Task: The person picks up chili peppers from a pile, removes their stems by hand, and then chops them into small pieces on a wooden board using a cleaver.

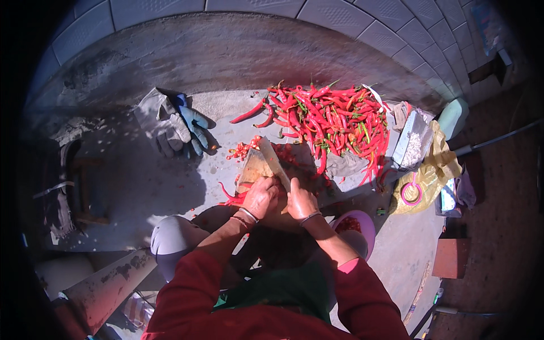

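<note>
My right hand grips a cleaver, its broad blade pointing away from me over a wooden cutting board. Beside the blade, my left hand is closed with curled fingers on red chili peppers, whose ends stick out to its left. The fingertips are partly hidden near the blade. Chopped chili pieces lie at the board's far left edge. A large heap of whole red chilies, with a few green ones, spreads beyond the board to the right.
Grey and blue work gloves lie at the far left. A pink basin with chopped chili stands by my right knee. Right of the heap are a tray of white pieces and a yellow sack. A low wall bounds the back.
</note>
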{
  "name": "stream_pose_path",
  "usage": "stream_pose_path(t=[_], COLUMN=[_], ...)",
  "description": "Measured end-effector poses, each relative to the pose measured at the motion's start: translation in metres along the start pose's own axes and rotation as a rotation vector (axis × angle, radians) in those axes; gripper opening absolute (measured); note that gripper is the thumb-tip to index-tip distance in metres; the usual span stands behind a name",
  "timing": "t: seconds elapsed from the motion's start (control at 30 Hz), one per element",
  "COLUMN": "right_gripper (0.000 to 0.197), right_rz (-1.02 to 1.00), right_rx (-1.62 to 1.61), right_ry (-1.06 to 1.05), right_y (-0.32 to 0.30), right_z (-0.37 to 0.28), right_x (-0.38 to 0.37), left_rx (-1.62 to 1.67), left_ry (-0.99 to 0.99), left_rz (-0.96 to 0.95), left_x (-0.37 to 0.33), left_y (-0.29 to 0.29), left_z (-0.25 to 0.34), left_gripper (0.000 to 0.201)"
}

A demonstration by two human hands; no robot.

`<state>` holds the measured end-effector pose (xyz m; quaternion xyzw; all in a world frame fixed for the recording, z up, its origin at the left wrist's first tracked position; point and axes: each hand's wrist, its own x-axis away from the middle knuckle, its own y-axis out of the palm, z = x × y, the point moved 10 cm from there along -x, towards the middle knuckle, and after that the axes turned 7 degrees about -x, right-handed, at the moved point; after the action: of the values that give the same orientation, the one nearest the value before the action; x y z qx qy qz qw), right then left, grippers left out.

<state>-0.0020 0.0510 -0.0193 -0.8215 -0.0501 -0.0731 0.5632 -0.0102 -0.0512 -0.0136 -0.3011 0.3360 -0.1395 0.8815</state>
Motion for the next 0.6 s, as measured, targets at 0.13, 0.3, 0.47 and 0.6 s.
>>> stream_pose_path(t=[0.13,0.3,0.47,0.6], right_gripper=[0.031,0.03,0.029,0.028], right_rz=[0.033,0.061,0.012,-0.052], right_rx=[-0.011,-0.03,0.011,0.055], right_ry=[-0.036,0.027,-0.025,-0.033], right_y=[-0.004,-0.006,-0.02,-0.02], right_z=[-0.004,0.001,-0.014,-0.019], right_x=[0.001,0.002,0.012,0.023], left_rx=[0.012,-0.003,-0.017,-0.007], left_ry=[0.008,0.02,-0.007,-0.026], left_rz=[-0.025,0.014,-0.037,-0.104], left_x=[0.002,0.003,0.003,-0.001], left_y=[0.002,0.003,0.005,0.008], left_z=[-0.004,-0.004,-0.005,-0.008], left_gripper=[0.013,0.013,0.014,0.015])
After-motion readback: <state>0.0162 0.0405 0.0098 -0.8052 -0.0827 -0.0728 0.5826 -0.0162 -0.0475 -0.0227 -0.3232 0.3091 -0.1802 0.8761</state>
